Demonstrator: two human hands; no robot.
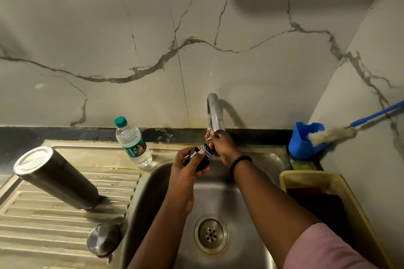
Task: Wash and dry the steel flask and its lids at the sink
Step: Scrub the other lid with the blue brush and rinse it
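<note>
The steel flask (54, 178) stands upside down on the ribbed drainboard (43, 220) at the left. A steel cap lid (103, 239) sits on the drainboard near the basin's edge. My left hand (185, 167) grips a black inner lid (202, 157) with grey seal rings, held over the sink basin (218, 199) just below the tap. My right hand (220, 144) is at the tap spout (215, 116), fingers curled around its lower end right beside the lid. I see no water stream.
A small plastic water bottle (132, 142) with a green cap stands behind the drainboard. A blue holder (303, 141) with a long blue-handled brush (332, 134) is in the back right corner. A yellow basket (332, 203) with dark cloth sits right of the basin.
</note>
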